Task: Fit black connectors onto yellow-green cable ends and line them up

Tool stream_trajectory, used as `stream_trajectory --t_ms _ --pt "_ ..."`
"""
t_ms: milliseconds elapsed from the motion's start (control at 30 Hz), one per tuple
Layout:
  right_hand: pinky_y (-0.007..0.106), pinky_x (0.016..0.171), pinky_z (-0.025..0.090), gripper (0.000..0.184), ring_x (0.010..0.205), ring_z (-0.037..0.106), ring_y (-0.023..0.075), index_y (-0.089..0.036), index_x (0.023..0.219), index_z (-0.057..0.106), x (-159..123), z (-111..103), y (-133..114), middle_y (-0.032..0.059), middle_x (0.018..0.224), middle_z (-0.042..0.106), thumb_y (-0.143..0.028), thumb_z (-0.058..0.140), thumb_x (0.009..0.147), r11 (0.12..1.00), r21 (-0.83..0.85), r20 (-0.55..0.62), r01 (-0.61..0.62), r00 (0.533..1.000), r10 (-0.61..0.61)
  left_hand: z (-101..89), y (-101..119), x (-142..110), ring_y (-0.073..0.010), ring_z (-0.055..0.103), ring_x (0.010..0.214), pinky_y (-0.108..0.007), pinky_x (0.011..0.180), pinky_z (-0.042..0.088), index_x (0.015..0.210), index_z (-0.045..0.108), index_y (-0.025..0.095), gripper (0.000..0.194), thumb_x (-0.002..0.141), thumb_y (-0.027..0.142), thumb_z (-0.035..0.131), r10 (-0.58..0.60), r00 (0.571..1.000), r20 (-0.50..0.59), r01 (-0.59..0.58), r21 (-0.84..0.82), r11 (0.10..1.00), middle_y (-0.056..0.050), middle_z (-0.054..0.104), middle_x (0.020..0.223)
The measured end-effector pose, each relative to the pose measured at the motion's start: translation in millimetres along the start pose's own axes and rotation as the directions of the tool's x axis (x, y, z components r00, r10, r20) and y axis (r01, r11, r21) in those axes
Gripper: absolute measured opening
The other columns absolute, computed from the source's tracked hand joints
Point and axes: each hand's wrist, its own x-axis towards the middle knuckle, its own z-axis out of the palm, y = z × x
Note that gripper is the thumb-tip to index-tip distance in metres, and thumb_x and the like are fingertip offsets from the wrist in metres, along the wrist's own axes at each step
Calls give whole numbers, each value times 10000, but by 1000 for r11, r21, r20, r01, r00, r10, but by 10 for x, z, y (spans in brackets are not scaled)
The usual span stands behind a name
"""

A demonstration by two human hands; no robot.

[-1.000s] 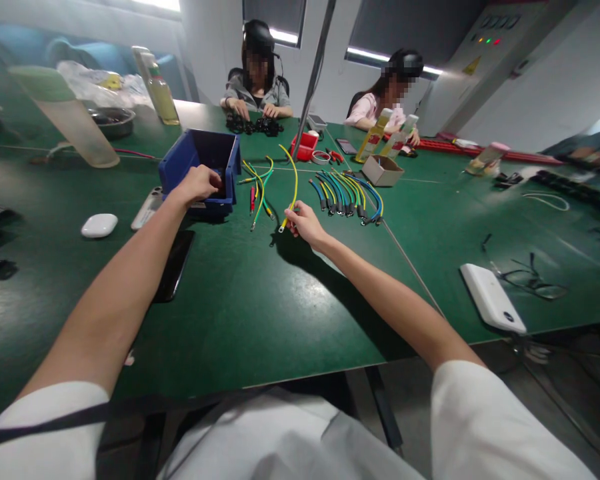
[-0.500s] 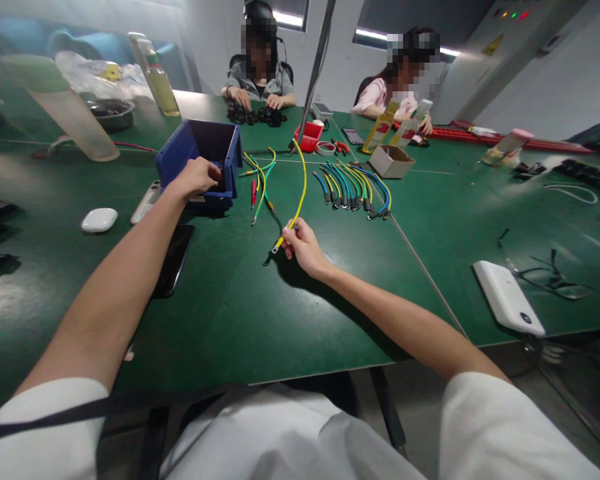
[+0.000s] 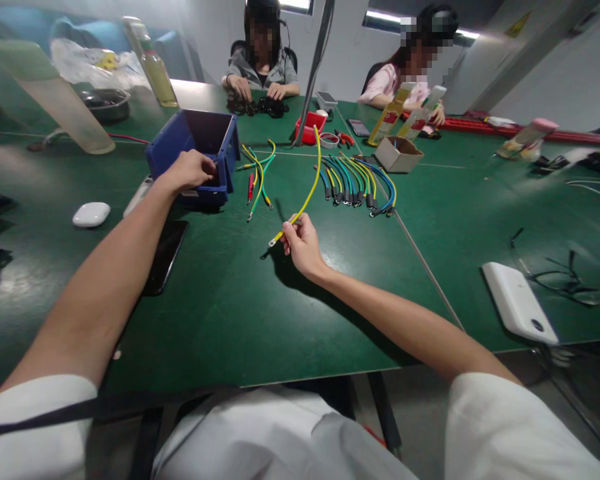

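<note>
My right hand [image 3: 301,245] pinches a yellow-green wire [image 3: 307,190] near its lower end, above the green table [image 3: 260,300]; the wire curves up and away from me. My left hand [image 3: 189,170] reaches over the front wall of a blue bin [image 3: 180,143], fingers curled inside; what they hold is hidden. A few loose yellow-green and red wires [image 3: 256,179] lie right of the bin. A row of several blue and yellow-green wires [image 3: 357,183] lies further right.
A black phone [image 3: 164,257] and a white case [image 3: 91,214] lie left of my arm. A white power bank [image 3: 519,301] and glasses [image 3: 565,283] sit at right. A small cardboard box [image 3: 398,153], a red tray [image 3: 311,128], bottles and a metal pole [image 3: 314,67] stand beyond. Two people sit across.
My right hand has drawn the yellow-green wire nearer to me and lifted it off the table. My left hand stays at the blue bin.
</note>
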Motion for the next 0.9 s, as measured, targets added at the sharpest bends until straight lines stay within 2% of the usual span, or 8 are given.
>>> stream_trajectory --t_ms 100,233,367,533,633,733,900 --pt "173 400 382 253 449 455 63 -244 920 406 12 -6 24 -87 630 506 -464 530 912 1000 5 -21 13 1000 -13 0 -19 18 -101 380 661 -279 698 419 704 581 230 775 419 951 569 2 998 -58 -2 3 1000 92 544 525" --pt "166 399 377 243 445 449 58 -240 925 417 21 -10 41 -85 630 521 -455 529 916 999 6 -35 40 999 -39 -16 75 -39 -120 398 659 -320 706 450 711 591 244 752 473 956 548 22 984 -176 -19 20 1000 71 554 535" --pt "162 390 360 243 423 431 52 -237 921 417 20 -15 39 -89 620 519 -452 532 917 998 26 -54 49 997 -48 -20 218 -152 -131 423 694 -330 763 475 768 596 250 572 670 814 614 70 940 -334 -65 24 998 79 597 589" --pt "159 382 343 242 426 432 54 -239 913 413 14 -20 23 -93 612 506 -448 535 915 998 50 -78 47 996 -43 39 302 -263 -110 482 832 -317 945 425 942 599 133 432 901 563 583 120 850 -512 -42 162 986 40 669 959" --pt "162 396 339 238 439 427 55 -239 914 412 7 -25 9 -91 621 501 -441 538 916 997 66 -84 49 996 -43 100 345 -334 -114 476 867 -305 956 412 968 602 107 327 916 429 623 150 825 -545 -36 215 976 11 652 1005" --pt "170 416 345 230 459 433 60 -239 914 412 2 -31 -5 -84 636 500 -429 541 916 996 80 -98 50 994 -42 162 461 -439 -110 474 798 -281 874 430 957 613 115 262 889 361 669 141 800 -583 -16 214 977 17 644 951" --pt "184 455 360 218 497 453 70 -238 923 417 5 -36 -11 -72 660 508 -418 541 919 995 78 -149 67 987 -55 250 778 -668 -112 476 730 -270 778 432 959 610 119 248 855 326 699 141 707 -693 -24 175 984 3 639 906"
